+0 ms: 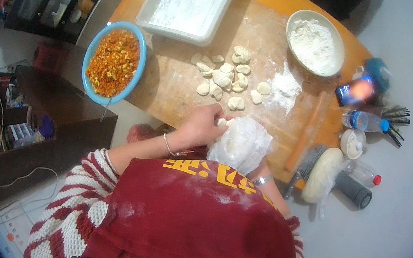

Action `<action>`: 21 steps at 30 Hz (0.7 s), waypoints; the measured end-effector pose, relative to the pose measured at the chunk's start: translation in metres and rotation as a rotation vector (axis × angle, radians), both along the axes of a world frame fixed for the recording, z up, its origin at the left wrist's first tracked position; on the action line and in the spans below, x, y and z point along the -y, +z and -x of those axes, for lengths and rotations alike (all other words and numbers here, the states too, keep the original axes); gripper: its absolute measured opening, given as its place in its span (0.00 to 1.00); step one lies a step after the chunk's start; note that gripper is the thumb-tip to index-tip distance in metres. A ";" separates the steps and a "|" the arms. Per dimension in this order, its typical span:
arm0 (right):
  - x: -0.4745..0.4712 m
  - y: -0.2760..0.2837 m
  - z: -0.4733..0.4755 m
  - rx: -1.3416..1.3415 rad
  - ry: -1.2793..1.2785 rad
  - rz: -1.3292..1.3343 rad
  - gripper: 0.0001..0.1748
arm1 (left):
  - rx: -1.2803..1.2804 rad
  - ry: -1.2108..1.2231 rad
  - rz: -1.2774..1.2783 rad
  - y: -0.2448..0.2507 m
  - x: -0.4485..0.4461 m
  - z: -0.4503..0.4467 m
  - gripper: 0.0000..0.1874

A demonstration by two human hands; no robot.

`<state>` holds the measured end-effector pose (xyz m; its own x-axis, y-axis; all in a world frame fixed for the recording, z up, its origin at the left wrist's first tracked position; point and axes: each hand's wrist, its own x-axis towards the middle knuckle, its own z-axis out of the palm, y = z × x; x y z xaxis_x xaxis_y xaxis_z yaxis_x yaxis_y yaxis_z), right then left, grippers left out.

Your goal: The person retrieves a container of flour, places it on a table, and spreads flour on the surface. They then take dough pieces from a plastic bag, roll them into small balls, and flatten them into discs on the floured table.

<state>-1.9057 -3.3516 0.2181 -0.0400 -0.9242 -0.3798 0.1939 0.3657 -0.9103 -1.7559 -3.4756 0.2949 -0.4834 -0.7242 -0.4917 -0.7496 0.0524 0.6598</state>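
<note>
My left hand [199,126] pinches a small end of dough [222,122] at the mouth of a clear plastic bag [243,142]. My right hand [259,164] is mostly hidden behind the bag and holds it from the other side. The bag seems to wrap a larger pale lump of dough. Just beyond my hands, several small flattened dough pieces [222,76] lie in a loose pile on the wooden board [171,95]. A heap of flour [285,88] lies to their right.
A blue bowl of orange and yellow filling [144,45] stands left, a floured plastic tray [139,19] at the back, a flour bowl [339,64] back right. A rolling pin [306,132], a knife [292,185], bagged dough [322,174], bottles [367,122] and a dark flask [353,191] lie right.
</note>
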 end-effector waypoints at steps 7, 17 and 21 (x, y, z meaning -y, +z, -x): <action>-0.012 -0.008 0.004 -0.463 0.090 0.229 0.25 | -0.201 -0.113 0.192 -0.002 -0.021 -0.001 0.12; -0.006 0.021 0.041 0.669 -0.449 0.258 0.33 | -0.382 0.144 0.003 0.027 -0.018 0.004 0.16; -0.016 0.020 0.057 0.221 -0.478 0.378 0.26 | -0.392 -0.139 0.085 0.041 -0.037 0.029 0.43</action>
